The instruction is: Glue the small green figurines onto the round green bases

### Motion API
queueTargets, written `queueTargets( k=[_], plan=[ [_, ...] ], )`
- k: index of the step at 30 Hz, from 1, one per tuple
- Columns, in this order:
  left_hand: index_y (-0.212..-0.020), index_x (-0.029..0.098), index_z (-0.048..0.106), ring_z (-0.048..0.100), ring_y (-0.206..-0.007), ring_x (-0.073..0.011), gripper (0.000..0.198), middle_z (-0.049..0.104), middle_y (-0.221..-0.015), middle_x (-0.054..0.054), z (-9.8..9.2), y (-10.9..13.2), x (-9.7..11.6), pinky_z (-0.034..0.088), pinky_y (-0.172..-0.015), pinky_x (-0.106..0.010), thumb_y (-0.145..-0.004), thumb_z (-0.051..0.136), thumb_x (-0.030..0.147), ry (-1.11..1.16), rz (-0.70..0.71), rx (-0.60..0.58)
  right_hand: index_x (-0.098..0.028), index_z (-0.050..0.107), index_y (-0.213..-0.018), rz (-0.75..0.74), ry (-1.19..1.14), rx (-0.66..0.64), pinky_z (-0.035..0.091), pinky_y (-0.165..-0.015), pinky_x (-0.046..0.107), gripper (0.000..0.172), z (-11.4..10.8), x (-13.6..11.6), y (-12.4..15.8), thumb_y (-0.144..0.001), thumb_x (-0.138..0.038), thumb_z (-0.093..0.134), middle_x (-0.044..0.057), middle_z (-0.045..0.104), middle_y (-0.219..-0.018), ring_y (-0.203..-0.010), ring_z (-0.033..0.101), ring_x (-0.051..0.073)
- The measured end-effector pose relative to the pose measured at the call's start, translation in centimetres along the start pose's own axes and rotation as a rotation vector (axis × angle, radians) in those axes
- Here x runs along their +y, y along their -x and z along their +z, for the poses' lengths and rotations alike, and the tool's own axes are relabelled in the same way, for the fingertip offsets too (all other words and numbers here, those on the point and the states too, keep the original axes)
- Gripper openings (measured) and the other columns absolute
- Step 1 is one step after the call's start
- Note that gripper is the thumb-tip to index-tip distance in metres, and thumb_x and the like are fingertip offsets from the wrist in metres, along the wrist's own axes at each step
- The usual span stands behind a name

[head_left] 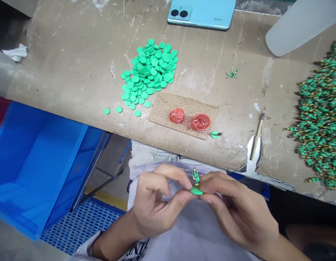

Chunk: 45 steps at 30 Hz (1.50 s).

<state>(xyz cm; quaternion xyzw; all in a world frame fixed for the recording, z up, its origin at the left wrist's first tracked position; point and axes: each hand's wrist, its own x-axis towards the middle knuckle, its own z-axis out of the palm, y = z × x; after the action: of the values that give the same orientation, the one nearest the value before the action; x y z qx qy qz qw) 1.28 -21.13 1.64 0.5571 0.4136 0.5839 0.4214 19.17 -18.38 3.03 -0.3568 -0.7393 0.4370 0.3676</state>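
Observation:
Between my two hands, in front of my lap, is a small painted figurine (195, 175) in green, upright on a round green base (196, 191). My left hand (159, 199) pinches the base's left edge between thumb and fingers. On the other side, my right hand (235, 206) grips the right edge the same way. Just past them, on the bench, a second green base (215, 135) has a dark small piece on it. Nearby lies a cardboard piece (162, 105) with two red cups (201, 122), one of which holds a clear, shiny substance.
A heap of green discs (154, 67) lies on the bench (83, 72). Many figurines (322, 119) are piled at right. A brush (257, 137), tiny green parts (232, 74), a phone (206, 14) and a whitish cylinder (298, 29) lie around. A blue crate (48, 152) stands at left.

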Motion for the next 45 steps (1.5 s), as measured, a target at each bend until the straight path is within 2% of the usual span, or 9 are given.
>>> queueTargets(
  k=[8, 16, 28, 33, 38, 41, 45],
  plan=[
    [-0.090, 0.022, 0.040, 0.071, -0.079, -0.0119, 0.035, 0.070, -0.090, 0.000, -0.5, -0.1, 0.4, 0.066, -0.074, -0.029, -0.094, 0.067, 0.001, -0.044, -0.017, -0.058, -0.020, 0.059, -0.106, -0.047, 0.001, -0.044, 0.063, -0.064, 0.023, 0.008, -0.4, 0.4, -0.3, -0.106, -0.017, 0.052, 0.003, 0.072, -0.081, -0.070, 0.072, 0.014],
    [-0.076, 0.021, 0.037, 0.071, -0.080, -0.0143, 0.037, 0.071, -0.088, -0.003, -0.9, 0.0, 0.8, 0.064, -0.071, -0.030, -0.097, 0.062, 0.003, -0.138, -0.022, -0.118, -0.021, 0.060, -0.109, -0.056, -0.011, -0.111, 0.063, -0.066, 0.026, 0.011, -0.5, 0.5, -0.2, -0.103, -0.014, 0.053, 0.003, 0.074, -0.084, -0.074, 0.073, 0.016],
    [-0.071, 0.021, 0.038, 0.070, -0.084, -0.0155, 0.038, 0.071, -0.089, -0.004, -0.8, 0.3, 1.0, 0.064, -0.073, -0.030, -0.088, 0.056, -0.009, -0.306, 0.007, -0.150, -0.018, 0.056, -0.109, -0.102, 0.069, -0.207, 0.059, -0.068, 0.027, 0.015, -0.6, 0.9, 0.0, -0.103, -0.008, 0.047, 0.005, 0.068, -0.086, -0.075, 0.065, 0.016],
    [-0.072, 0.020, 0.040, 0.067, -0.083, -0.0138, 0.034, 0.069, -0.092, -0.004, -0.8, 0.7, 0.7, 0.061, -0.071, -0.026, -0.088, 0.051, -0.008, -0.354, 0.033, -0.168, -0.018, 0.054, -0.108, -0.063, 0.068, -0.194, 0.053, -0.063, 0.026, 0.021, 0.1, 0.7, 0.9, -0.100, -0.002, 0.043, 0.004, 0.062, -0.083, -0.071, 0.058, 0.016],
    [-0.081, 0.020, 0.049, 0.067, -0.085, -0.0139, 0.025, 0.066, -0.091, -0.003, -0.4, 1.2, 0.6, 0.062, -0.076, -0.027, -0.096, 0.051, 0.000, -0.389, 0.033, -0.146, -0.020, 0.052, -0.111, -0.015, 0.063, -0.168, 0.049, -0.061, 0.027, 0.022, 0.8, 0.7, 1.8, -0.101, -0.005, 0.041, 0.002, 0.057, -0.082, -0.070, 0.053, 0.016],
    [-0.078, 0.021, 0.048, 0.066, -0.085, -0.0135, 0.027, 0.064, -0.089, -0.001, -0.1, 1.3, 0.4, 0.062, -0.076, -0.027, -0.099, 0.049, 0.003, -0.390, 0.045, -0.132, -0.021, 0.051, -0.105, 0.000, 0.071, -0.145, 0.047, -0.057, 0.026, 0.021, 1.0, 0.7, 1.6, -0.102, -0.006, 0.037, 0.000, 0.052, -0.078, -0.065, 0.050, 0.015],
    [-0.070, 0.019, 0.040, 0.067, -0.088, -0.0133, 0.035, 0.065, -0.093, -0.002, 0.0, 0.9, 0.5, 0.062, -0.078, -0.027, -0.095, 0.050, -0.003, -0.340, 0.035, -0.107, -0.020, 0.053, -0.108, -0.021, 0.024, -0.047, 0.054, -0.063, 0.024, 0.016, 1.1, 0.5, 0.8, -0.108, -0.012, 0.039, 0.001, 0.061, -0.081, -0.070, 0.061, 0.014]
  ],
)
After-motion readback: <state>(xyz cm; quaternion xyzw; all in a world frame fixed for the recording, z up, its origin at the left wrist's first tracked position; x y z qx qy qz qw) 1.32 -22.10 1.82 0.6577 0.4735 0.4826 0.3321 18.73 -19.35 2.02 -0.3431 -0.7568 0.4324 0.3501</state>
